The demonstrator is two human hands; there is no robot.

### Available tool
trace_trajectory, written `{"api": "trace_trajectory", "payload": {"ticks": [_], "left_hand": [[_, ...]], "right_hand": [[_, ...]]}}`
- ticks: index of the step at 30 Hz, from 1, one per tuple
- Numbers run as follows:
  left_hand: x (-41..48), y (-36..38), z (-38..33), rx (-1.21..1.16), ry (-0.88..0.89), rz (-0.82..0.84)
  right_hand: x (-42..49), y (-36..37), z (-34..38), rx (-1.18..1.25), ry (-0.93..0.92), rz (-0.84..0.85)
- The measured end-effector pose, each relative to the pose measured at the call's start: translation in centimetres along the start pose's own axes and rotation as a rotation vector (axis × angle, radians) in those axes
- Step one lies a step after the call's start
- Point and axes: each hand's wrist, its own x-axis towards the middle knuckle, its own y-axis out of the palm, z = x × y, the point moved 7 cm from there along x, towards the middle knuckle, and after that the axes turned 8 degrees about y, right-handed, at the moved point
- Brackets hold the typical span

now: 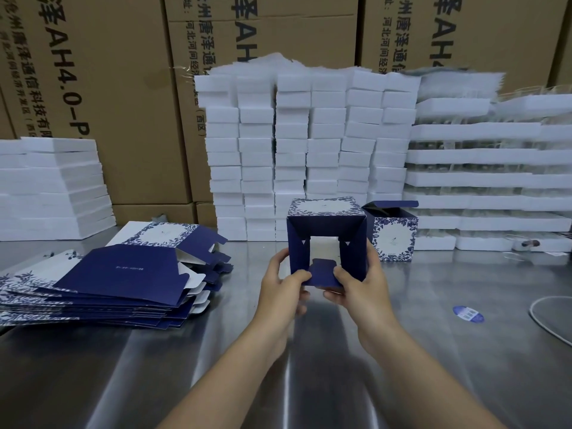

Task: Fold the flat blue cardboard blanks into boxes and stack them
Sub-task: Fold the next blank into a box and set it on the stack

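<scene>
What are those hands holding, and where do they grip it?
A half-folded blue box, its open end toward the camera. The left hand grips its lower left corner, the right hand its lower right; both touch the bottom flap.

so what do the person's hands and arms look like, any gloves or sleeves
The left hand and right hand are both bare: no gloves, rings or watch visible. The forearms are bare too, with no sleeves in view.
</scene>
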Motion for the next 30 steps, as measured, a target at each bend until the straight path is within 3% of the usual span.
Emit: {"api": "trace_trajectory", "payload": {"ticks": [4,8,16,24,30], "left_hand": [[0.0,0.8,-0.4,-0.113,-0.009,0.082],[-0.1,0.5,-0.5,-0.126,0.032,0.038],[0.1,0.3,-0.8,-0.063,0.058,0.012],[0.4,-0.3,-1.2,-0.029,0.101,-0.007],[0.5,-1.0,-2.1,0.018,0.245,-0.079]], "right_hand": [[0.0,0.2,0.3,-0.021,0.025,0.059],[0.3,0.3,0.2,-0.05,0.089,0.062],[0.6,0.3,0.6,0.034,0.034,0.021],[-0.2,1.0,0.7,-0.022,0.07,0.097],[-0.8,1.1,0.7,-0.125,0.111,0.127]]}}
